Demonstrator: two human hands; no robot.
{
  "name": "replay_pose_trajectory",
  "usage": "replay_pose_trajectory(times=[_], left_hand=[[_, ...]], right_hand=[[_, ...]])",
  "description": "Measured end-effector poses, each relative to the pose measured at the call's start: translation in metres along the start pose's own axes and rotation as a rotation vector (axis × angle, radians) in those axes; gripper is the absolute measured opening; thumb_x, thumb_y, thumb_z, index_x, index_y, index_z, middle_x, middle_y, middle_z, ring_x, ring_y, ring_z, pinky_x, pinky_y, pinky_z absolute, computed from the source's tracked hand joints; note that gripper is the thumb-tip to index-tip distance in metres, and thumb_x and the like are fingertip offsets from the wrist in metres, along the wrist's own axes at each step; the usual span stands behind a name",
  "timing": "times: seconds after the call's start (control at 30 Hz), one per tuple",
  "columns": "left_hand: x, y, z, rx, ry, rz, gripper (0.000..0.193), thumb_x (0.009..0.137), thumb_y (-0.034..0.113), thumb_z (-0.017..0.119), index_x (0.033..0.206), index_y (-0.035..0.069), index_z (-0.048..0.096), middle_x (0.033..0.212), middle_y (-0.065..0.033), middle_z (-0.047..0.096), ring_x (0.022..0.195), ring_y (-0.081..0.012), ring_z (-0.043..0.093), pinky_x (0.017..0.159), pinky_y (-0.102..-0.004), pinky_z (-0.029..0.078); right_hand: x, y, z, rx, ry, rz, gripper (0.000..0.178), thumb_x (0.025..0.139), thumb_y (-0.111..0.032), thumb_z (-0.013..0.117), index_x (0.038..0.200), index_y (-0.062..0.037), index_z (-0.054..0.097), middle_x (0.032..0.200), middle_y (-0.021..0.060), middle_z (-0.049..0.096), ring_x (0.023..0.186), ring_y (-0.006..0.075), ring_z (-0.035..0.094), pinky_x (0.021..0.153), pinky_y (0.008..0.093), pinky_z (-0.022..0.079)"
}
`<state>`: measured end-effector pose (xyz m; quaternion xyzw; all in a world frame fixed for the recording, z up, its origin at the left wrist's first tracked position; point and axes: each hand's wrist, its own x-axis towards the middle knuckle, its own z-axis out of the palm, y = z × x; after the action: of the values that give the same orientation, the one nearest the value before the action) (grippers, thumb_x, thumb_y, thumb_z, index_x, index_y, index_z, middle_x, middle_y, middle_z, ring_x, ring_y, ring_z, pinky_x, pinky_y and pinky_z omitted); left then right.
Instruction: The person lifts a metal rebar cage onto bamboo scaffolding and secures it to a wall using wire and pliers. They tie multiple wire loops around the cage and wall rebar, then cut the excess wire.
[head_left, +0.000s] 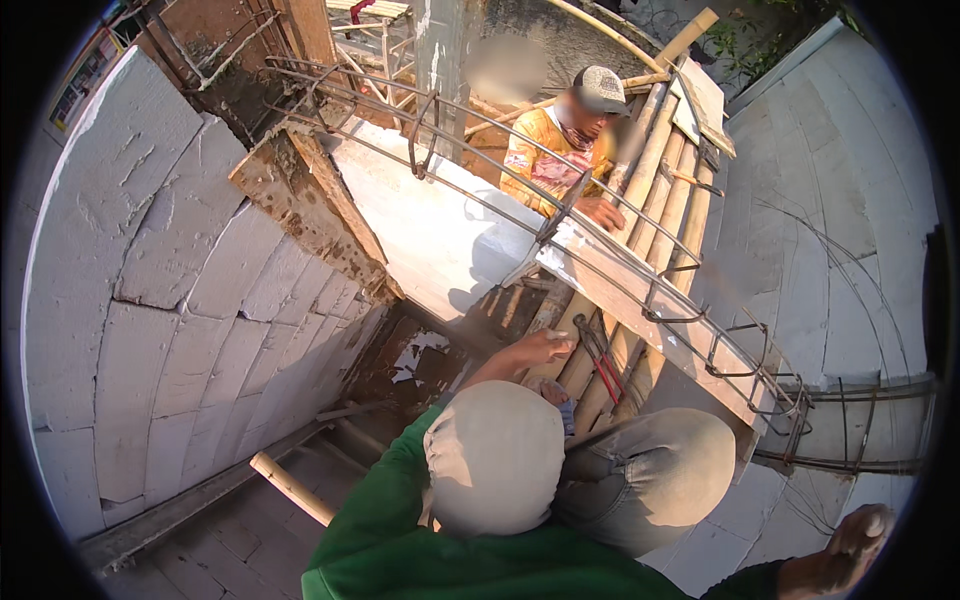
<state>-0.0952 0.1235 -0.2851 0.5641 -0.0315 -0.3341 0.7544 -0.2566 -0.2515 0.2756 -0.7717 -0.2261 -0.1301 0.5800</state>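
Observation:
My left hand (540, 348) is held out past my left knee, its fingers curled together; whether something small is between them I cannot make out. Just right of it, red-handled pincers (605, 368) lie on bamboo poles (583, 385). Far off at the lower right, my right hand (850, 550) is closed beside the light block wall, and what it grips, if anything, is hidden. A long rebar cage (560, 218) with bent stirrups crosses diagonally ahead of me, above a board (640, 290). I sit or squat with both knees bent.
Across the cage a co-worker in a cap and yellow shirt (540, 150) rests a hand on a bamboo platform (655, 190). A block wall (150, 330) rises at left, above a deep drop. Loose wires (835, 250) stick out at right. A bamboo pole end (290, 487) juts below left.

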Motion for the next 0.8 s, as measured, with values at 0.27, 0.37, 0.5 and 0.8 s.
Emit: replay_pose_trajectory(times=[0.27, 0.37, 0.5, 0.8], left_hand=[[-0.352, 0.129, -0.03, -0.188, 0.93, 0.359, 0.056, 0.113, 0.037, 0.044, 0.135, -0.012, 0.063, 0.13, -0.0209, 0.072, 0.11, -0.026, 0.071, 0.099, -0.0367, 0.054], [-0.434, 0.168, 0.039, -0.084, 1.069, 0.596, 0.068, 0.114, 0.046, 0.039, 0.138, -0.015, 0.058, 0.131, -0.022, 0.071, 0.105, -0.0255, 0.071, 0.094, -0.0371, 0.055], [-0.422, 0.215, 0.119, -0.174, 1.181, 0.571, 0.075, 0.111, 0.052, 0.047, 0.143, -0.015, 0.053, 0.115, -0.0207, 0.073, 0.091, -0.0265, 0.072, 0.082, -0.039, 0.057], [-0.395, 0.232, 0.122, -0.59, 0.965, 0.762, 0.042, 0.113, 0.033, 0.052, 0.133, -0.003, 0.059, 0.079, 0.0022, 0.051, 0.061, -0.0066, 0.038, 0.051, -0.0221, 0.031]], right_hand=[[0.056, 0.061, 0.253, 0.039, -0.504, -0.079, 0.022, 0.086, -0.002, 0.07, 0.103, 0.0089, 0.078, 0.074, 0.0171, 0.074, 0.05, 0.0185, 0.061, 0.049, 0.0316, 0.046], [0.041, 0.077, 0.331, 0.085, -1.004, -0.269, 0.04, 0.089, 0.001, 0.065, 0.129, 0.0035, 0.069, 0.091, 0.0175, 0.072, 0.071, 0.0309, 0.07, 0.061, 0.0341, 0.058], [-0.018, 0.093, 0.388, -0.026, -1.111, -0.402, 0.04, 0.092, -0.005, 0.066, 0.131, -0.0022, 0.066, 0.097, 0.0174, 0.073, 0.079, 0.0354, 0.073, 0.066, 0.0423, 0.059], [-0.045, 0.118, 0.392, 0.263, -1.158, -0.248, 0.022, 0.104, -0.011, 0.059, 0.12, -0.0006, 0.07, 0.088, 0.017, 0.074, 0.074, 0.0358, 0.072, 0.063, 0.0432, 0.057]])
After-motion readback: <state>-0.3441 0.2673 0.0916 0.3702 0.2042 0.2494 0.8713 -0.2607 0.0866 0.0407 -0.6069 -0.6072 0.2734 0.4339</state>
